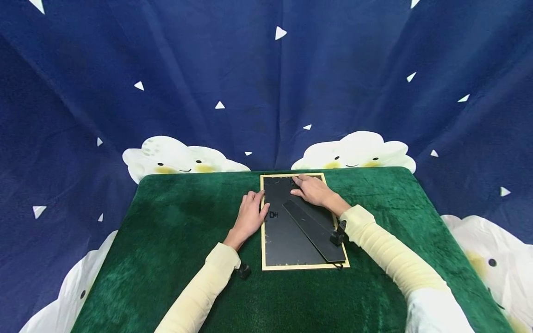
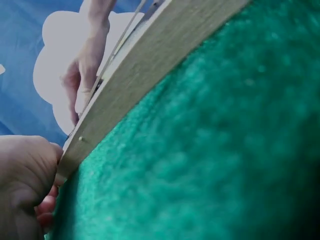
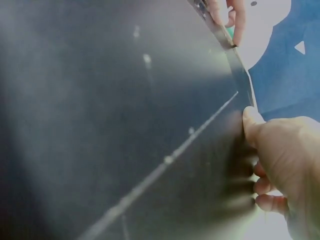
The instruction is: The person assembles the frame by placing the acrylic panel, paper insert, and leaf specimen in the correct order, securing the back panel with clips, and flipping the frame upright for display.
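A picture frame point(image 1: 306, 267) with a pale wood rim lies back side up, showing a black backing board point(image 1: 287, 240). Slanting across the board is a long black stand leg point(image 1: 312, 229), wider at its lower end. My left hand point(image 1: 249, 215) grips the frame's left side, its thumb over the rim and other fingers along the outer edge. Up near the top edge, my right hand point(image 1: 314, 189) touches the board with fingers reaching forward. In the right wrist view, the right thumb point(image 3: 253, 122) rests at the board's edge, the other fingertips bent beside it.
Dark green plush cloth point(image 1: 187, 222) covers the table. Beyond its far edge hangs a blue curtain point(image 1: 266, 92) with white triangles and clouds. A small black camera point(image 1: 338, 233) on the right wrist overlaps the frame's right side in the head view.
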`<state>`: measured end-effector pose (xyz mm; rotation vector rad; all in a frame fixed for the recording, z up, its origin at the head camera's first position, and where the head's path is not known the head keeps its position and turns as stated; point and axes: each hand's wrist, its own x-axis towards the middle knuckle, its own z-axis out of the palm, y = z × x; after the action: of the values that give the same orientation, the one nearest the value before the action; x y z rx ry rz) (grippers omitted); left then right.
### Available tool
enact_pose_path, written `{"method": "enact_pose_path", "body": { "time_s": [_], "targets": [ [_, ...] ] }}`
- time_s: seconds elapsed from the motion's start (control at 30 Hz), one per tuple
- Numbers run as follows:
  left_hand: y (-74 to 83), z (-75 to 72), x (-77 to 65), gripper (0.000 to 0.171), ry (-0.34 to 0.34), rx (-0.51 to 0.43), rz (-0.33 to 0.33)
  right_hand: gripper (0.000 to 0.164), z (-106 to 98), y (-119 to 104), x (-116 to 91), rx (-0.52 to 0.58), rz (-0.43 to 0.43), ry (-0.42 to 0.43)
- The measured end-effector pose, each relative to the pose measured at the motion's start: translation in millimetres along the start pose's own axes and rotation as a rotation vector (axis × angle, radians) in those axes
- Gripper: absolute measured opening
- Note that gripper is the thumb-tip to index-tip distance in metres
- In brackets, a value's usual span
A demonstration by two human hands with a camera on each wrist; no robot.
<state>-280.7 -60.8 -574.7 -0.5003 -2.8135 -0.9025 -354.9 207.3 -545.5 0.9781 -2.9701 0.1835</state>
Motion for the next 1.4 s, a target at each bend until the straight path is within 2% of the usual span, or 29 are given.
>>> {"method": "enact_pose_path", "body": {
  "time_s": [0.23, 0.4, 0.53, 0.67, 0.8, 0.9, 1.07, 1.2, 1.4],
  "targets": [
    [6.6, 1.9, 1.0, 0.049, -0.003, 0.163, 0.002, 0.063, 0, -4, 0, -0.024, 0.028, -0.015],
    [12.2, 0.2, 0.1, 0.047, -0.003, 0.278, 0.031, 0.062, 1, -5, -1, -0.019, 0.029, -0.005],
    [15.2, -2.4, -2.2, 0.048, -0.028, 0.345, 0.057, 0.063, 4, -5, -3, 0.007, 0.031, -0.008],
    [12.4, -2.5, -2.5, 0.048, -0.024, 0.286, 0.057, 0.064, 3, -1, -7, 0.094, 0.049, 0.001],
    [6.0, -0.7, -6.5, 0.054, 0.035, 0.117, 0.042, 0.062, 0, 6, -13, 0.209, 0.064, 0.042],
    [3.1, -1.0, -13.5, 0.059, 0.052, 0.015, 0.034, 0.058, -4, 8, -23, 0.262, 0.075, 0.086],
    [3.9, -9.0, -28.4, 0.060, 0.011, -0.053, 0.024, 0.055, -11, 3, -51, 0.271, 0.088, 0.161],
    [5.7, -15.9, -41.7, 0.063, -0.033, -0.103, 0.030, 0.056, -8, -1, -79, 0.287, 0.114, 0.207],
    [3.9, -19.4, -59.1, 0.061, -0.093, -0.098, 0.047, 0.066, 5, -7, -123, 0.337, 0.188, 0.199]
  ]
}}
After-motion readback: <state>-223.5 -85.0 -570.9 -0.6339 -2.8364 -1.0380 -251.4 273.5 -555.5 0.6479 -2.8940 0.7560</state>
